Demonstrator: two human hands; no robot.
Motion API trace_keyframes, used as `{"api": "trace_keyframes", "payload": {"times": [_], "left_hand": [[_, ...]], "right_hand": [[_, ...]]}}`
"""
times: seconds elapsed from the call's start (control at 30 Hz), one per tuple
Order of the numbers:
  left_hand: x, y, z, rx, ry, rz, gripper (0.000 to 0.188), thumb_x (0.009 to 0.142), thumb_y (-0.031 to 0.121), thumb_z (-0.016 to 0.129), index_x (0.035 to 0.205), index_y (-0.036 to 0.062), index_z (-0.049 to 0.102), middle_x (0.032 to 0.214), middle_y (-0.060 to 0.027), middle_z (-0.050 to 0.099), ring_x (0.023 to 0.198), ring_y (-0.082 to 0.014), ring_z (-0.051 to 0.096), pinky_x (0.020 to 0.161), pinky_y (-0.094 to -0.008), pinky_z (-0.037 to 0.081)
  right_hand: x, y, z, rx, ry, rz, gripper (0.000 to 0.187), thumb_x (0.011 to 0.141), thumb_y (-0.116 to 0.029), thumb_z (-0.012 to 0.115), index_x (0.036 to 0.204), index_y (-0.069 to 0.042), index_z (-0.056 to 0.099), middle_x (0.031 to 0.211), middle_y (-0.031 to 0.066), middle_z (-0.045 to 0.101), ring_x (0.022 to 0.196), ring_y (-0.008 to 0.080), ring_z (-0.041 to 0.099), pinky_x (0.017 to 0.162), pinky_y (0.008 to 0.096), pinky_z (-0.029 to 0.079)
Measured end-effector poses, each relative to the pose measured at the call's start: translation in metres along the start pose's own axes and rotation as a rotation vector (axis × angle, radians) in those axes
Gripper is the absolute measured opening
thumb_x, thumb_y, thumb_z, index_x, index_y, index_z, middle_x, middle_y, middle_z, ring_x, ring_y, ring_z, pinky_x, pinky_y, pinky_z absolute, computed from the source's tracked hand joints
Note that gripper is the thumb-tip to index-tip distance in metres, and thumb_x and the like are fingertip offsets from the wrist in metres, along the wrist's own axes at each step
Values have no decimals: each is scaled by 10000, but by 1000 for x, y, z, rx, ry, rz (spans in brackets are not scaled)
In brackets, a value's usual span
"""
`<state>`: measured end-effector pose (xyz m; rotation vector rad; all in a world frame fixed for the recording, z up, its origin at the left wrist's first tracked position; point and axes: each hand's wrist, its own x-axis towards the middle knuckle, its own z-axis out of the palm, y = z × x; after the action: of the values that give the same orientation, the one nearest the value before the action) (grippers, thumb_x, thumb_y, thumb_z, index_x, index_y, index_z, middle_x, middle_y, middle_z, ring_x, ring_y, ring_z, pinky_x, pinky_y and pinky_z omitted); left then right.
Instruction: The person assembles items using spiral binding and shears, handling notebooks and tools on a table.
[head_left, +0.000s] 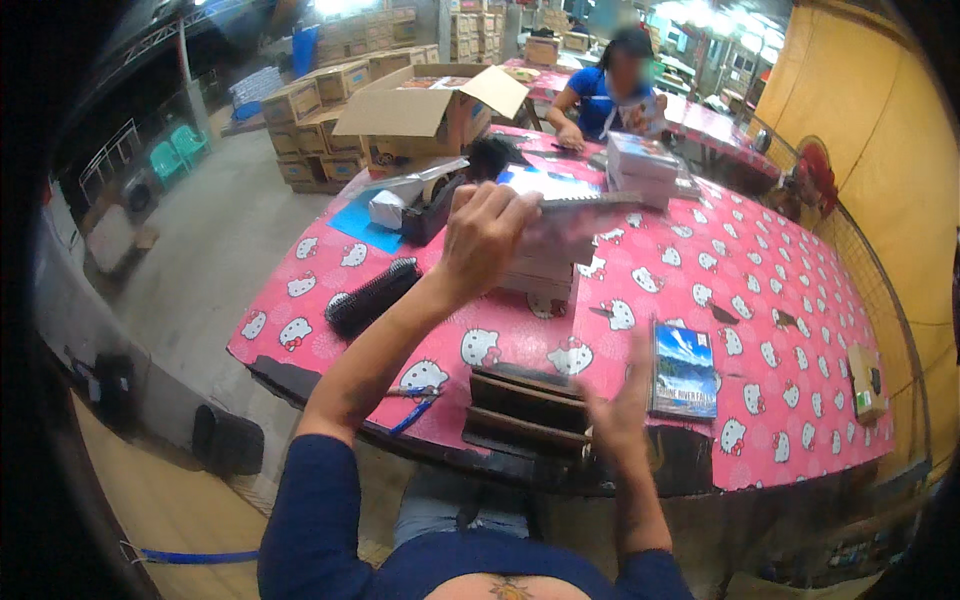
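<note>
The left hand (485, 238) is over the far middle of the pink tabletop (765, 400), its grip closed, seemingly pinching the near left edge of a notebook (590, 200) with a ridged binding; blur hides the exact contact. The notebook is above a pale stack (540, 268), but whether it touches the stack cannot be told. The right hand (622, 415) is blurred at the near edge, its grip spread with thumb and fingers apart, between a slotted brown rack (525, 407) on its left and a blue-covered booklet (684, 370) lying flat on its right; whether it touches either is unclear. A black bristly bundle (372, 298) lies left of the pale stack, near the left forearm, and a blue tool (412, 416) lies at the near edge, left of the rack. Farther left is a blue sheet (365, 222), and beyond it an open carton (395, 118). A co-worker in blue (592, 98) sits at the far side, behind a taller book stack (640, 170). A small box (866, 383) stands at the far right.
</note>
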<state>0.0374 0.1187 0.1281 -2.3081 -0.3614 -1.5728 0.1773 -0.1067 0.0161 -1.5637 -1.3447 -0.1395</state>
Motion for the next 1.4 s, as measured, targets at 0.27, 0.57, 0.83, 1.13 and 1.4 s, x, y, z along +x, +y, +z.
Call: {"api": "trace_keyframes", "payload": {"times": [0.27, 0.57, 0.83, 1.13, 1.4], "left_hand": [[-33, 93, -51, -294, -295, 69, 320, 828, 110, 701, 1146, 90, 669, 799, -3, 591, 751, -183, 578, 717, -339, 374], [-25, 97, -54, -234, -333, 151, 380, 806, 136, 691, 1183, 89, 665, 808, 6, 595, 744, -174, 572, 730, -342, 378], [-135, 102, -47, -64, -465, 16, 403, 863, 209, 688, 1249, 99, 640, 1116, -82, 672, 1116, -234, 608, 1067, -428, 364], [-214, 96, -65, -739, -287, -943, 604, 1075, 377, 350, 1490, -62, 350, 1413, -274, 487, 1346, -344, 451, 1135, -412, 305], [-259, -59, -46, 350, -658, -477, 178, 916, 203, 608, 977, 42, 652, 936, -141, 647, 936, -346, 627, 799, -454, 519]], "right_hand": [[-34, 56, -33, 809, -237, 410, 312, 903, -2, 696, 1207, -14, 626, 1146, 51, 695, 1056, 147, 635, 951, 319, 478], [-45, 63, -5, 678, -153, 448, 305, 859, 26, 730, 1151, -29, 660, 1089, 40, 710, 998, 123, 641, 920, 303, 488], [-53, 40, 14, 801, -303, 408, 692, 915, -108, 692, 1503, -38, 333, 1410, 153, 516, 1304, 242, 490, 1122, 376, 353], [-61, 58, 23, 681, -187, 466, 626, 862, -54, 762, 1410, -82, 462, 1172, 53, 584, 1070, 162, 580, 978, 318, 453], [-46, 34, 0, 562, -31, 366, 756, 854, -416, 753, 1433, -53, 429, 1356, 163, 492, 1275, 281, 466, 1094, 412, 350]]}}
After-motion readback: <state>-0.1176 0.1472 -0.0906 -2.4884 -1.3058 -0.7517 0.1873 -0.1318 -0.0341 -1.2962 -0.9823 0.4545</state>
